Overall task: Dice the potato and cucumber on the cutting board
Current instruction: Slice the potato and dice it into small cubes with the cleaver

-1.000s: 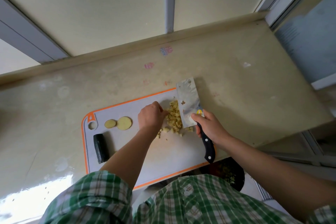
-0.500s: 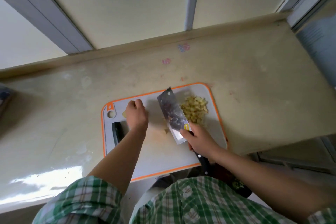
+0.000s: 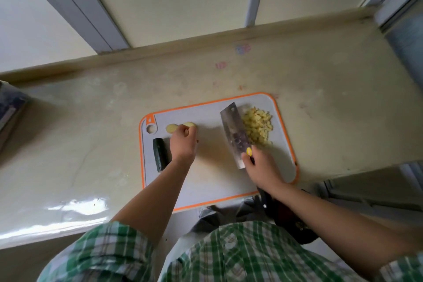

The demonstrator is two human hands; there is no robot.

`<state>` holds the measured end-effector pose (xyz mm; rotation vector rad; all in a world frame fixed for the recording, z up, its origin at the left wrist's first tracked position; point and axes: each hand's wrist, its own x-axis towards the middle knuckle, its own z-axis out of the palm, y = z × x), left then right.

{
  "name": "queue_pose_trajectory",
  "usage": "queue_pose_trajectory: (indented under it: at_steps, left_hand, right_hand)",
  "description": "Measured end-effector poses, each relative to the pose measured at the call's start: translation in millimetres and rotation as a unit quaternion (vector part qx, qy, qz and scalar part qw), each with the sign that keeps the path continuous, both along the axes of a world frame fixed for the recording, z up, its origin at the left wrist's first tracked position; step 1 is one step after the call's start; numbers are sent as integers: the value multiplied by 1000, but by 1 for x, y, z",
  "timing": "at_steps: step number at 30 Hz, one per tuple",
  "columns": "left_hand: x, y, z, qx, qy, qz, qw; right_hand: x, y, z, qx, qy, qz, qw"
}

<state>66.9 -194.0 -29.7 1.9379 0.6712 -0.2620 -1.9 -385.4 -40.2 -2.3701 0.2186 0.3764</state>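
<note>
Cutting board [image 3: 201, 114]: grey with an orange rim, flat on the pale countertop [image 3: 91, 121], its near edge at or just past the counter's front. Diced potato [image 3: 257, 127]: a loose heap at the board's far right corner, close to the rim. Potato slices [image 3: 171, 128]: two round, uncut pieces at the far left, beside the hanging hole. Cucumber [image 3: 159, 154]: one dark, whole stub lying just nearer than the slices, along the left rim, not yet cut. Left hand [image 3: 183, 142]: knuckles up, fingers curled onto the nearer slice and seemingly pinching it, though the fingertips are hidden beneath the hand. Right hand [image 3: 261, 169]: wrapped firmly round the handle of the cleaver [image 3: 233, 135], thumb at the heel of the blade; the broad blade lies between the two hands, its flat side against the heap. Hazards, as judged: a thin wet slice may skid under the edge and bring the curled fingers into the blade's path; a sideways sweep of the cleaver may push dice over the right rim; the round cucumber may roll when first cut; pressure near the front edge could tip or shift the board.
</note>
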Motion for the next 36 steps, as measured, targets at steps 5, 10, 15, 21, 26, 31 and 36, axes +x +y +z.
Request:
queue_pose_trajectory:
  at_steps: [5,10,15,21,26,31,36]
  left_hand:
    - [1,-9,1,81,21,-166,983]
    - [0,-12,0,239,-1,-404,883]
    - [-2,-28,-3,356,-72,-547,754]
    - [-5,-20,-13,378,-139,-508,761]
    - [-8,-9,-15,357,-137,-455,804]
    - [-9,-9,-15,361,-123,-402,833]
    - [-8,-14,-17,360,-111,-357,855]
  right_hand:
    - [16,-24,6,-48,3,-17,999]
    - [18,-29,13,2,9,-18,1000]
    - [15,-29,20,-19,-10,14,1000]
    - [20,-27,25,-67,-24,52,996]
    - [20,-26,23,-40,-22,44,998]
    - [17,-30,19,-33,-14,41,999]
    - [15,-29,24,-47,-23,47,998]
